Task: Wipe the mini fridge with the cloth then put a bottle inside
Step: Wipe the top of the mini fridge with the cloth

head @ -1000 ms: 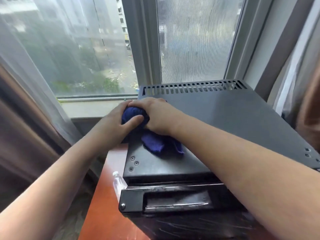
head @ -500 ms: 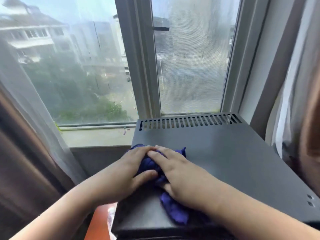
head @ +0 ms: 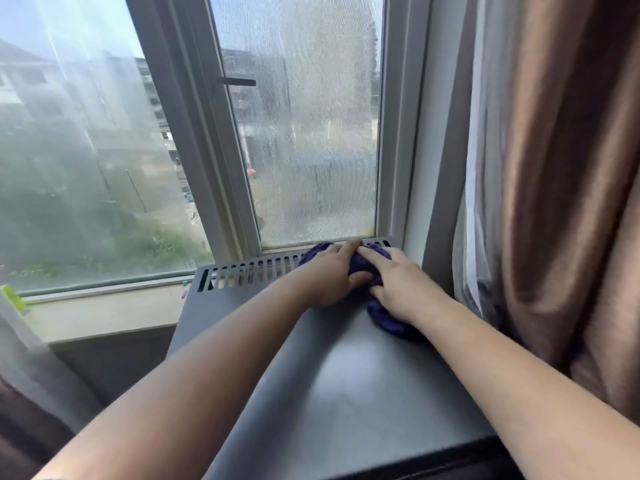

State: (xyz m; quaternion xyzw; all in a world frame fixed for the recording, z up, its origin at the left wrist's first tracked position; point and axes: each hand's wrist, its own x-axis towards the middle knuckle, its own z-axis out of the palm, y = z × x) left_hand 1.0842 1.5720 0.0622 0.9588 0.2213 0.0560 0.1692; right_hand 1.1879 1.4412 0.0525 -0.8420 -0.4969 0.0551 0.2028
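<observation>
The mini fridge shows only its flat dark grey top (head: 346, 393), with a row of vent slots (head: 249, 271) along the back edge by the window. A bunched blue cloth (head: 388, 322) lies at the top's far right corner, partly over the slots. My left hand (head: 329, 277) grips the bunch, fingers over it and thumb against its near side. Beside it my right hand (head: 403, 289) presses down on the cloth with fairly straight fingers. The two hands touch at the fingertips. No bottle is in view, and the fridge door is out of frame.
A window (head: 304, 133) with a grey frame stands right behind the fridge, its sill (head: 104, 313) to the left. A brown curtain with a sheer white lining (head: 554, 202) hangs close against the fridge's right side. Another curtain (head: 31, 375) hangs at the left.
Both hands have slid the cloth from the front left of the fridge top to its far right corner. The view has tilted up, so the door and bottle dropped out of sight.
</observation>
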